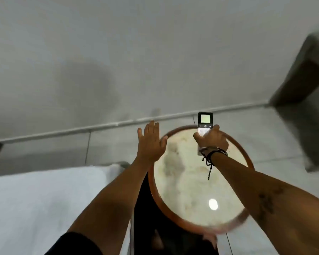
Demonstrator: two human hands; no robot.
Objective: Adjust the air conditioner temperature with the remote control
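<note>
Remote control (204, 126) held up in the right hand (213, 138) — above the far edge of the round desk (191, 190).

The right grip is clamped around the remote's lower half, its lit screen facing the camera; the left hand (150, 142) hovers spread and empty — seemingly clear of the desk's left rim, beside a white bed (44, 199).

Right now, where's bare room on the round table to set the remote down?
Most of the round table top is bare: the whole marbled middle inside the orange rim, down to the glare spot. Crowded only at the far edge, where the right hand holds the remote and the open left hand hangs over the rim. The white bed borders the left.
</note>
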